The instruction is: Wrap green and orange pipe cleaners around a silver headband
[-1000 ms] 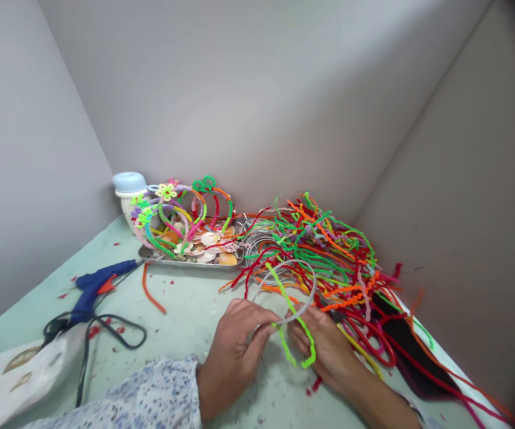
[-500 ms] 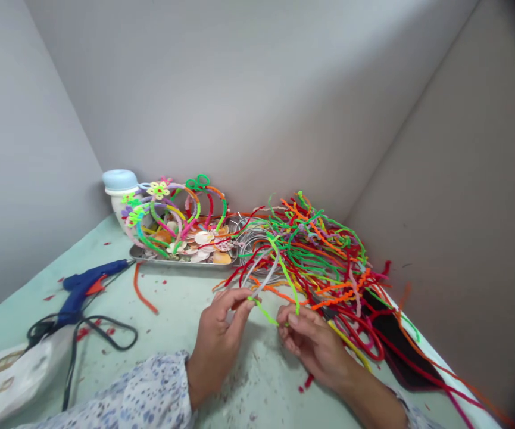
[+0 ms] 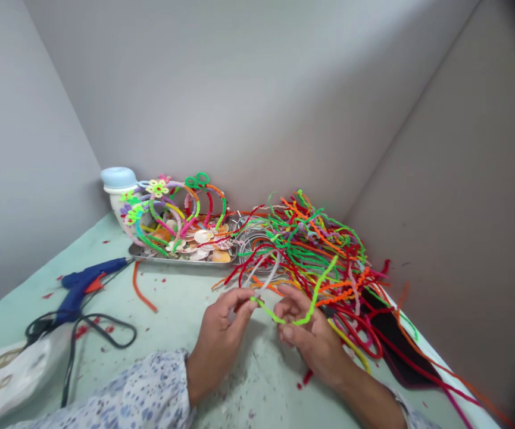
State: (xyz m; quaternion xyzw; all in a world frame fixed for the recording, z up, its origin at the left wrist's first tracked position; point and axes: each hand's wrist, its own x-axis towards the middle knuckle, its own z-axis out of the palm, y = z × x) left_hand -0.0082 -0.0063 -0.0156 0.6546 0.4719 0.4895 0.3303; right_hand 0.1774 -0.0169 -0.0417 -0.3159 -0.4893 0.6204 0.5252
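Note:
My left hand is closed in a pinch on a pale thin headband and one end of a lime-green pipe cleaner. From there the pipe cleaner sags rightward, bends near my right thumb and rises to a free tip. My right hand has its thumb and index finger apart, with the pipe cleaner crossing in front of the fingers. Whether the thumb touches it is hard to see. Beyond both hands lies a tangled heap of coloured pipe cleaners.
A metal tray of seashells holds several decorated headbands. Left of it are a blue glue gun with a dark cord, an orange pipe cleaner piece and a white bottle. A dark flat object sits at right.
The lime-green pipe cleaner's free end has swung right, away from the headband's top. My right hand has loosened, its fingers spreading. My left hand keeps its pinch in about the same place.

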